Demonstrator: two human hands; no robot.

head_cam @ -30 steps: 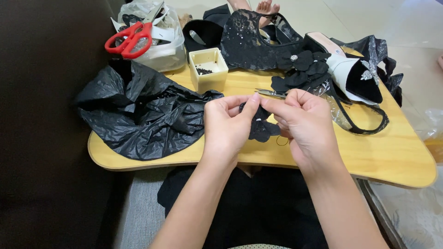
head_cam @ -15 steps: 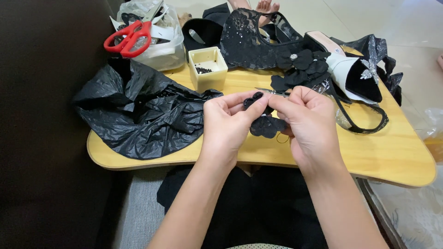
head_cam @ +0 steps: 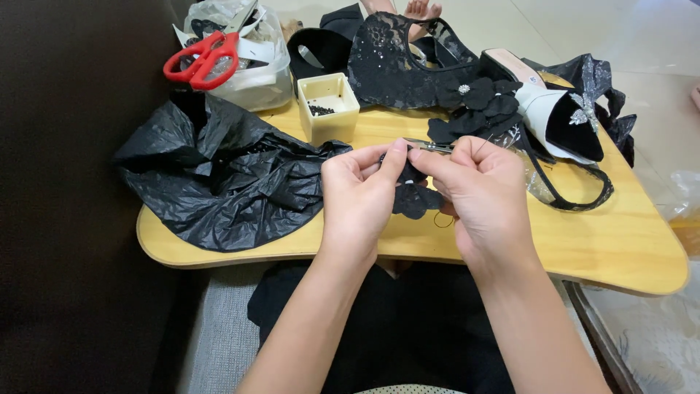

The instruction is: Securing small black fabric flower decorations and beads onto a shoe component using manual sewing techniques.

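Two hands pinch one black fabric flower above the middle of your wooden surface.
Your left hand [head_cam: 359,191] and right hand [head_cam: 477,195] are curled narrow, fingertips closed on the soft, petal-shaped black fabric flower [head_cam: 413,197]. Toward the far edge sit one small square cream box [head_cam: 329,106] of dark beads and one pair of red-handled scissors [head_cam: 202,59]; one crinkled black plastic bag [head_cam: 219,175] covers the left corner.

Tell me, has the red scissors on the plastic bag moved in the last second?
No. The red scissors still lie on the clear plastic bag, just left of the small cream box, as before.
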